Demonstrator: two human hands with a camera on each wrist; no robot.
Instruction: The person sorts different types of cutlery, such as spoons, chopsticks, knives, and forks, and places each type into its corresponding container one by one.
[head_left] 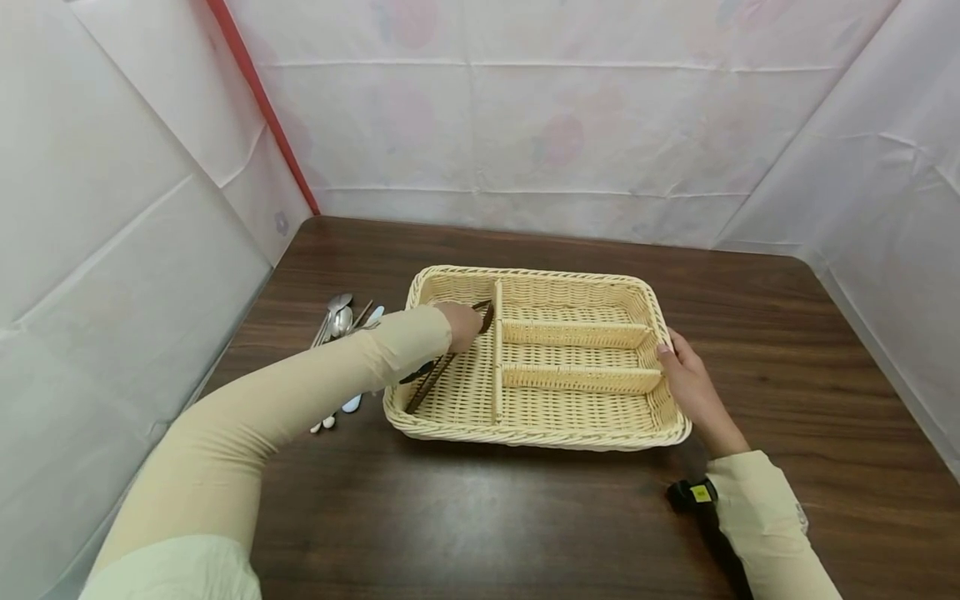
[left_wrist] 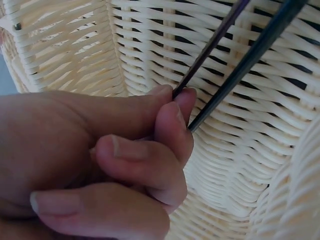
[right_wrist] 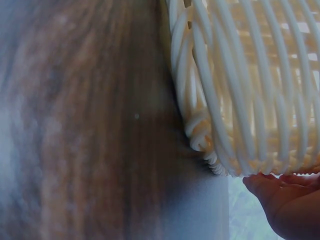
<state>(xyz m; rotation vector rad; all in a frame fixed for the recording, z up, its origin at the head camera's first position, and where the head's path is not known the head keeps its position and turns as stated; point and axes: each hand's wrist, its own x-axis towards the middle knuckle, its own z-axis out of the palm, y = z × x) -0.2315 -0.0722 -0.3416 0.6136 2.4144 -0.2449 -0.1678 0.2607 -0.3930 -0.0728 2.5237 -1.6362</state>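
A cream woven basket (head_left: 525, 433) with dividers stands on the dark wooden table. My left hand (head_left: 462, 325) reaches down into its left compartment. Thumb and fingertips pinch a pair of thin dark chopsticks (left_wrist: 235, 75), close over the woven bottom in the left wrist view. In the head view, a brown length of chopstick (head_left: 429, 387) slants toward the compartment's front left corner, and my sleeve covers part of that compartment. My right hand (head_left: 688, 379) grips the basket's right rim, thumb on top; in the right wrist view its fingers (right_wrist: 265, 187) touch the woven side.
Left of the basket lie several pieces of cutlery, among them metal spoons (head_left: 341, 321) and a piece with a pale handle (head_left: 351, 405), partly under my left sleeve. Three compartments (head_left: 570, 357) fill the basket's right part. White sheeting (head_left: 525, 125) hangs behind the table (head_left: 465, 517).
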